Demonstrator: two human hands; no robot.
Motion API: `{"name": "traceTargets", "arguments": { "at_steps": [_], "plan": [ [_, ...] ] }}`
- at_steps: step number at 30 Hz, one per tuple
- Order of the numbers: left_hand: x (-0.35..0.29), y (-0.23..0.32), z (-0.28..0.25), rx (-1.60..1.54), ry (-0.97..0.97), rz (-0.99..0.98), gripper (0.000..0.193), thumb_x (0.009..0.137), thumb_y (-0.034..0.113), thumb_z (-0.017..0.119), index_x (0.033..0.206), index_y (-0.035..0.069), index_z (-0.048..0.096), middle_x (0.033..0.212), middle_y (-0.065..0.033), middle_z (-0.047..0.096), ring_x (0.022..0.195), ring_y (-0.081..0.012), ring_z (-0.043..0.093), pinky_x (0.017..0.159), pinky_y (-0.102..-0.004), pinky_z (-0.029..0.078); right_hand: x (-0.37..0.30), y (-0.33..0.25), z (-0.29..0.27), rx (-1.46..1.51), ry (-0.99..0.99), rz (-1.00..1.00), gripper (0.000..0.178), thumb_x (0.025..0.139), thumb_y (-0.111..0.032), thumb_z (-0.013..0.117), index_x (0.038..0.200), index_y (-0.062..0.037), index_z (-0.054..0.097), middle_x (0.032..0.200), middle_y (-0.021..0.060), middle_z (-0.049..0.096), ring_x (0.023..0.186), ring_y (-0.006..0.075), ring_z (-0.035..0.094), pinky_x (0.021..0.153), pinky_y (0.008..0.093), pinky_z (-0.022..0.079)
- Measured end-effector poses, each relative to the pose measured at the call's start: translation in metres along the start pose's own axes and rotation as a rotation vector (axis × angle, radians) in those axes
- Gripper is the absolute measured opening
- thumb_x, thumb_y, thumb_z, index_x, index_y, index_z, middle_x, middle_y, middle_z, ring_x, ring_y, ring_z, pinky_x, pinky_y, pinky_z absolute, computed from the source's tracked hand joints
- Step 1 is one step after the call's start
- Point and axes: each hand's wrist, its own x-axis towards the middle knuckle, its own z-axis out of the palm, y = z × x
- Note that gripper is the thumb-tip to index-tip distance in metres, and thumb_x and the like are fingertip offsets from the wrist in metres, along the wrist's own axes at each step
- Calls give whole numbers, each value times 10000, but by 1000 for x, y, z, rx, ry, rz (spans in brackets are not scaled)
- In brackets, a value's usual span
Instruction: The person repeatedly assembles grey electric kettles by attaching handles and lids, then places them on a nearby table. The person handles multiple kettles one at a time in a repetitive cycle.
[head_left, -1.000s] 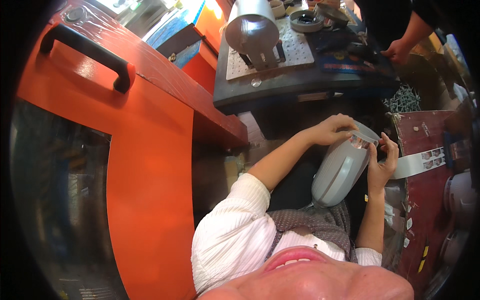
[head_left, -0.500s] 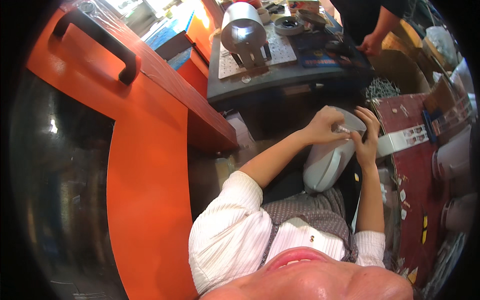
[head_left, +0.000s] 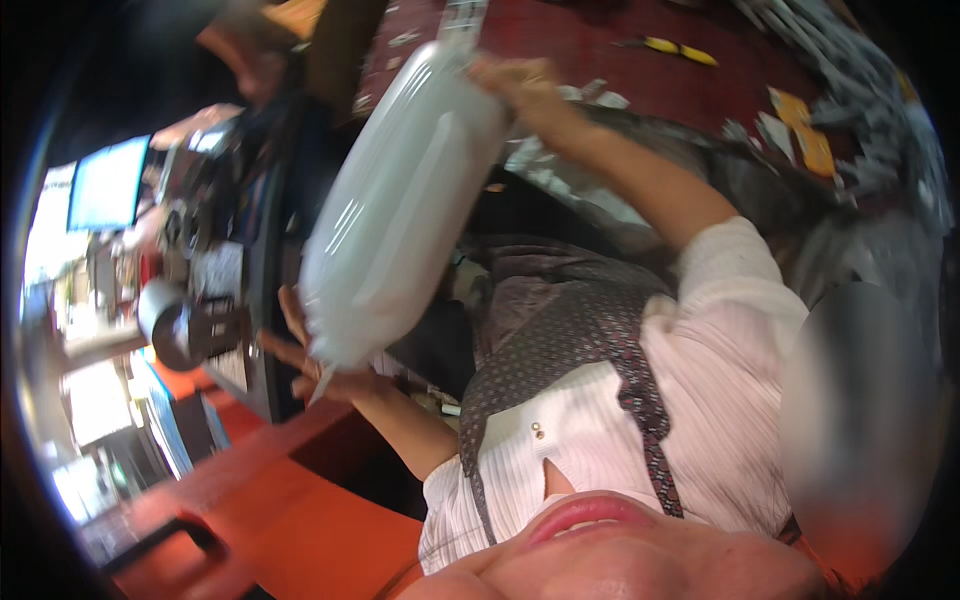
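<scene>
A long, rounded, glossy white plastic container (head_left: 400, 200) is tilted in the air in front of me, one end up toward the maroon tabletop and the other low at the left. My right hand (head_left: 530, 95) has its fingers closed at the upper end. Around the lower end is my left hand (head_left: 325, 370), its fingers spread, some reaching past the container and partly hidden behind it. A thin pale strip (head_left: 323, 385) sticks out there beside the fingers. The motion blurs both the container and this hand, and what lies inside the container cannot be made out.
A yellow-and-black hand tool (head_left: 680, 50) lies on the maroon tabletop (head_left: 600, 40), with grey thin parts (head_left: 850, 100) heaped at the right. At the left are an orange cabinet (head_left: 300, 530), a lit screen (head_left: 108, 185), a silver cylinder (head_left: 165, 320) and another person's arm (head_left: 250, 65).
The view has swung to the right. Both hands were together at the container's open rim; now they are apart at its two ends, and the container is raised and turned over.
</scene>
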Motion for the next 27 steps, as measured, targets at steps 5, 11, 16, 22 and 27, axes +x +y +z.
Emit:
{"name": "traceTargets", "arguments": {
  "at_steps": [5,11,16,22,27],
  "plan": [
    [11,6,31,629,-429,373,1004,842,844,412,1548,159,216,1354,-325,467,1169,-442,583,963,-541,496,-58,32,20,-326,-529,449,566,967,-560,551,1058,-37,747,994,165,727,953,275,674,882,401,494],
    [23,29,-16,871,-211,150,924,839,775,555,1449,124,316,1210,-264,594,1164,-426,601,994,-563,495,9,17,-207,-1449,244,-423,448,873,-461,668,1142,-105,709,1123,130,680,1060,304,633,886,412,526],
    [40,9,0,939,-208,246,1160,693,673,795,1504,30,271,1286,-228,583,1161,-428,604,1014,-580,479,38,17,-281,-1474,-64,-76,288,859,-263,724,1077,-102,626,1104,118,638,1067,307,601,861,429,514],
    [17,-60,64,682,-415,-392,1344,537,413,973,1563,3,209,1208,-207,671,1174,-300,630,1045,-421,464,-1,-14,-147,-452,-259,380,409,970,-225,600,1316,-92,428,736,29,603,660,140,594,599,312,468],
    [12,-69,86,649,-622,-304,1404,468,315,993,1590,87,179,1139,-125,703,1125,-276,668,1027,-413,489,-25,-69,-55,-609,-817,-233,207,999,-239,578,1127,-100,662,752,18,621,641,132,601,584,273,473]
  ]
}}
